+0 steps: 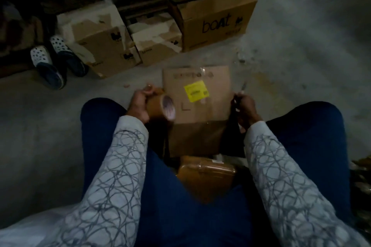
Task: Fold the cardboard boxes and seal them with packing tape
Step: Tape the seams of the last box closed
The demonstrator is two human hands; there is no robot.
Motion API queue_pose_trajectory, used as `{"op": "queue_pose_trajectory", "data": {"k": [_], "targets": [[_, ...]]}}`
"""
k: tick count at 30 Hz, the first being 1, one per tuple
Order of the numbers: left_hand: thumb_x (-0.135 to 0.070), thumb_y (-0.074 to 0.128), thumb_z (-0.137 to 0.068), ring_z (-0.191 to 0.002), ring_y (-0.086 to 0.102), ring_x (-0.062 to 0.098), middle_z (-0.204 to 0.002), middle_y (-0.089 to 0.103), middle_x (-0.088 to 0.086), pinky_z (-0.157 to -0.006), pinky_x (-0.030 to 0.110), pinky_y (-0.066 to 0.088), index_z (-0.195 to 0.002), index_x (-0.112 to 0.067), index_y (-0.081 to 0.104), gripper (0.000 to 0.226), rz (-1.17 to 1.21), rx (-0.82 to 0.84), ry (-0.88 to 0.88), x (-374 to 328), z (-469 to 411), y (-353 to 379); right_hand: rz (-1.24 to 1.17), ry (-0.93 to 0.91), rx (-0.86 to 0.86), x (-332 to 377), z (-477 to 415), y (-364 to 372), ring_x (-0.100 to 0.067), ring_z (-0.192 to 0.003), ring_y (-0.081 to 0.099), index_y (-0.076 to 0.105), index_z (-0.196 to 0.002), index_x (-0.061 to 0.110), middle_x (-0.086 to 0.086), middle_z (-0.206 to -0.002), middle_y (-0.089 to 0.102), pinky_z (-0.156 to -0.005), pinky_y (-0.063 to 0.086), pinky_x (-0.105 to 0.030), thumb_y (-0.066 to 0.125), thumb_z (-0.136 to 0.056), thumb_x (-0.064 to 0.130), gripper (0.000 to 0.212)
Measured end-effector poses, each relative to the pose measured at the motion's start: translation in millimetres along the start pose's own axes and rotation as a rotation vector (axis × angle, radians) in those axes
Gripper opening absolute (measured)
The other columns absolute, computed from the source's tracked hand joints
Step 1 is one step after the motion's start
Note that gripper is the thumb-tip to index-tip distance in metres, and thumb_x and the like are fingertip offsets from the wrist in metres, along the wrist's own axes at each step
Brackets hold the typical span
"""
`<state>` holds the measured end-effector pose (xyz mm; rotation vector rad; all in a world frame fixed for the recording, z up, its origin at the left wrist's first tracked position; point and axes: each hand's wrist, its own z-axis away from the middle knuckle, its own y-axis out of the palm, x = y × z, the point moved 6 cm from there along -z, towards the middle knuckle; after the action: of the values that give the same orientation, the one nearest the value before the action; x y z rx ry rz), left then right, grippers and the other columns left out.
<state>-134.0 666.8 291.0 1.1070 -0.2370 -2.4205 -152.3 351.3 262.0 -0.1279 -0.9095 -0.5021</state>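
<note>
A brown cardboard box with a yellow sticker stands on the floor between my knees. At the box's left side my left hand grips a roll of brown packing tape. My right hand is at the box's right edge and holds a thin tool whose tip points away from me. The scene is dim and blurred, so I cannot make out what kind of tool it is. A smaller tape-wrapped package lies close to my body, below the box.
Three cardboard boxes stand in a row at the back, one printed "boat". A pair of white-and-blue clogs sits at the left. Bare concrete floor spreads to the right. Dark clutter fills the far background.
</note>
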Motion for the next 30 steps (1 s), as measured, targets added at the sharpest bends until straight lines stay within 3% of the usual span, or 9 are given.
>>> {"op": "queue_pose_trajectory", "data": {"k": [4,7,10,14,16,19,22,27,30], "targets": [[-0.014,0.047,-0.094,-0.071,0.068,0.024,-0.085,0.065,0.01,-0.072,0.03,0.055,-0.086,-0.013,0.06,0.015,-0.221,-0.023,-0.106,46,-19,0,-0.23,0.103,0.032,-18,-1,20,-0.018,-0.066,0.048,0.05,-0.091,0.014,-0.009,-0.139,0.055,-0.063,0.045,-0.028,0.029,-0.108,0.018,0.028],[-0.021,0.06,-0.074,-0.091,0.067,0.029,-0.088,0.067,0.005,-0.088,0.037,0.051,-0.076,-0.02,0.072,0.012,-0.401,-0.13,-0.105,72,-52,-26,-0.197,0.076,-0.061,-27,-9,12,-0.018,-0.063,0.049,0.046,-0.085,0.016,-0.008,-0.084,0.055,-0.057,0.041,-0.026,0.031,-0.103,0.014,0.024],[-0.016,0.06,-0.079,-0.088,0.067,0.028,-0.076,0.07,0.001,-0.085,0.037,0.052,-0.067,-0.02,0.073,0.019,-0.528,-0.283,-0.034,57,-45,-30,0.195,0.072,-0.194,-37,-15,-12,-0.03,-0.075,0.064,0.057,-0.086,0.018,-0.025,-0.112,0.067,-0.068,0.048,-0.035,0.043,-0.094,0.026,0.017],[-0.028,0.061,-0.081,-0.076,0.067,0.024,-0.077,0.071,0.006,-0.075,0.033,0.052,-0.071,-0.015,0.072,0.02,-0.585,-0.309,-0.022,53,-36,-24,0.648,0.081,-0.329,-52,-25,-35,-0.037,-0.135,0.044,0.042,-0.149,0.014,-0.025,-0.139,0.053,-0.119,0.016,-0.045,0.049,-0.094,0.062,0.074],[-0.021,0.068,-0.081,-0.073,0.066,0.021,-0.072,0.067,0.004,-0.067,0.028,0.053,-0.071,-0.012,0.068,0.013,-0.682,-0.285,-0.039,59,-37,-24,0.764,0.141,-0.283,-59,-16,-32,-0.038,-0.132,0.046,0.054,-0.134,-0.001,-0.024,-0.136,0.055,-0.115,0.031,-0.044,0.074,-0.079,0.056,0.082],[-0.015,0.081,-0.066,-0.069,0.06,0.018,-0.08,0.062,0.004,-0.049,0.015,0.048,-0.087,-0.007,0.061,0.03,-0.997,-0.263,-0.062,72,-35,-30,0.899,0.268,-0.178,-79,-7,-34,-0.032,-0.132,0.047,0.056,-0.13,-0.004,-0.013,-0.133,0.054,-0.099,0.04,-0.029,0.069,-0.092,0.021,0.047],[-0.038,0.091,-0.034,-0.111,0.06,0.03,-0.129,0.057,0.013,-0.09,0.035,0.055,-0.13,-0.008,0.05,0.108,-1.395,-0.255,-0.076,89,-39,-43,1.01,0.265,-0.168,-101,0,-34,-0.034,-0.126,0.054,0.055,-0.133,-0.002,-0.019,-0.14,0.054,-0.092,0.046,-0.033,0.07,-0.091,0.015,0.048],[-0.031,0.075,-0.073,-0.145,0.028,0.033,-0.161,0.021,0.015,-0.118,0.043,0.028,-0.156,-0.007,0.015,0.105,-1.491,-0.206,-0.094,102,-34,-43,1.006,0.17,-0.33,-93,4,-35,-0.04,-0.131,0.047,0.042,-0.14,-0.006,-0.025,-0.154,0.033,-0.101,0.045,-0.04,0.07,-0.089,0.011,0.061],[-0.018,0.075,-0.077,-0.115,0.058,0.028,-0.134,0.056,0.011,-0.091,0.039,0.053,-0.134,-0.009,0.05,0.063,-1.41,-0.386,0.02,82,-51,-43,0.989,0.068,-0.348,-89,-11,-44,-0.04,-0.121,0.055,0.064,-0.113,0.008,-0.027,-0.148,0.042,-0.093,0.049,-0.036,0.072,-0.074,0.029,0.045]]}}
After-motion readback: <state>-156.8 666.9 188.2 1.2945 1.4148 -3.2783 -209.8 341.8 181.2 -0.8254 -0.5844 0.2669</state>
